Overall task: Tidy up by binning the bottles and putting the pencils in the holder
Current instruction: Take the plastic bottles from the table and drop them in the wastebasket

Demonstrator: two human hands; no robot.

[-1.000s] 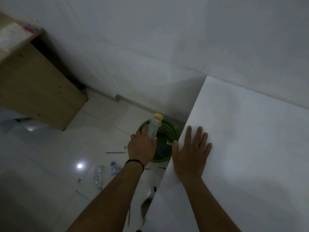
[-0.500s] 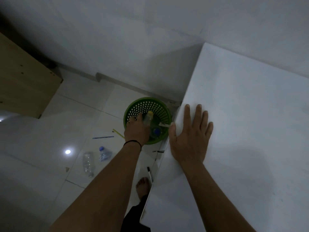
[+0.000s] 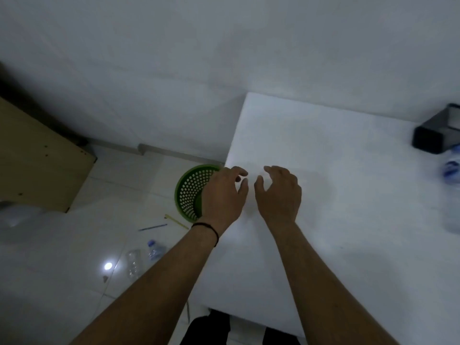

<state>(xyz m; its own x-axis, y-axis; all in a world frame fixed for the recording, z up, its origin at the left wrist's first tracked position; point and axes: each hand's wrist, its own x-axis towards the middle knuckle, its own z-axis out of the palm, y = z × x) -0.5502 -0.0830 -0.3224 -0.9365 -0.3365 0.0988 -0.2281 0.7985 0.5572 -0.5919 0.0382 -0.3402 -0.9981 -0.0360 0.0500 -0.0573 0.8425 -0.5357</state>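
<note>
The left hand is now empty, fingers loosely curled above the table edge, the yellow-capped bottle released into the green basket just to its left; the right hand, also empty, has lifted off the tabletop. Two more bottles and pencils lie on the floor, below-left of the left wrist.

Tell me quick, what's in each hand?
Left hand: open, holding nothing.
Right hand: open, holding nothing.
</note>
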